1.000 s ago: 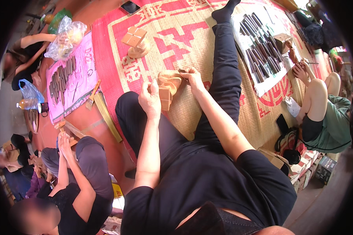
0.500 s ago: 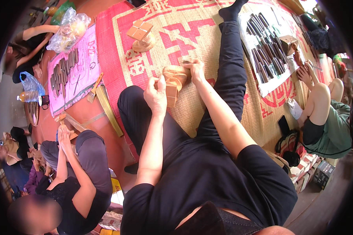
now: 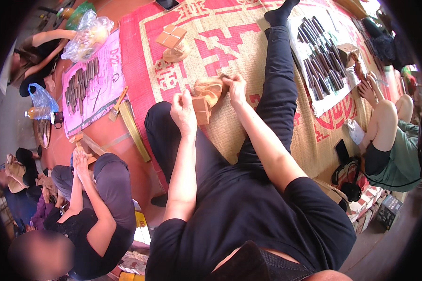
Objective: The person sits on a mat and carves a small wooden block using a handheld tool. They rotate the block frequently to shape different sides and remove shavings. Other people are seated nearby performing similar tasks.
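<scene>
A pale wooden carving (image 3: 213,88) with rounded, curling forms and a square block base (image 3: 201,110) is in front of me, above the mat between my legs. My left hand (image 3: 183,113) is closed at the left side of the base, thumb up; its fingertips are partly hidden against the wood. At the carving's right side my right hand (image 3: 236,88) pinches a small dark piece, whose kind I cannot make out. Farther off on the mat stands a similar wooden carving (image 3: 175,50), with its square base (image 3: 171,36) uppermost.
Many dark-handled carving tools (image 3: 321,58) lie on a white cloth at right, and several more (image 3: 83,84) on a pink sheet at left. A brush (image 3: 119,104) and a wooden strip (image 3: 135,132) lie nearby. People sit working on both sides.
The carving has turned slightly, its block base tilting and shifting left toward my left hand. My right hand stays by its right side. The whole view has shifted a little.
</scene>
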The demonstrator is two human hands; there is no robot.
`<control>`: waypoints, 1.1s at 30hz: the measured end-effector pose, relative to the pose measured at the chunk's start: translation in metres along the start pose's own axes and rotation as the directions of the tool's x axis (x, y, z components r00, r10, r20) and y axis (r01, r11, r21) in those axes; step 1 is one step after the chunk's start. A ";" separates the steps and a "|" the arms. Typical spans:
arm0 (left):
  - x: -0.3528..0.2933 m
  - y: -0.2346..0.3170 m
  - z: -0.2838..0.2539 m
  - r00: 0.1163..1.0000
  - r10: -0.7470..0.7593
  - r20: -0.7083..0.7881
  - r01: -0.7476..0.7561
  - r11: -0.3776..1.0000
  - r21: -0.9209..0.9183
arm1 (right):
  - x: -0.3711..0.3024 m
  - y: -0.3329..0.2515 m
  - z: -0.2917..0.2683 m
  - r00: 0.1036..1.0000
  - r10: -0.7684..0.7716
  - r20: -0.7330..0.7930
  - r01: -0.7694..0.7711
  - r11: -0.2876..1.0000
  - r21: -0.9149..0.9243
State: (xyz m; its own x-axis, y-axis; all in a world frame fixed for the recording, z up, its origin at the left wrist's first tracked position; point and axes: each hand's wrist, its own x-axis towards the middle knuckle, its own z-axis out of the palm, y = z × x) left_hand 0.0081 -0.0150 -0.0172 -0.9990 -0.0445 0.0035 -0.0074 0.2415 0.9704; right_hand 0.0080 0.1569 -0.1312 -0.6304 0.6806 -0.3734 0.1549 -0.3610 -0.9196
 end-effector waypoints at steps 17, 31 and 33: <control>0.007 -0.011 -0.002 0.999 -0.029 -0.044 0.026 0.997 -0.075 | 0.008 -0.003 0.004 0.994 0.053 0.094 -0.056 0.998 0.029; 0.009 0.005 -0.003 0.840 0.536 0.084 -0.531 0.781 0.329 | -0.009 -0.001 -0.006 0.909 0.389 0.151 -0.412 0.776 0.477; 0.002 0.028 -0.004 0.696 0.583 0.419 -0.718 0.572 0.396 | 0.006 0.007 -0.006 0.917 0.370 0.148 -0.392 0.771 0.501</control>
State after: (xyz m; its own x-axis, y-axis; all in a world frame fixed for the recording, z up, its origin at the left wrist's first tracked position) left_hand 0.0062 -0.0123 0.0113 -0.7181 0.5162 0.4669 0.6956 0.5542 0.4571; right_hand 0.0104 0.1623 -0.1405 -0.6333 0.3962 -0.6648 -0.0145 -0.8649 -0.5017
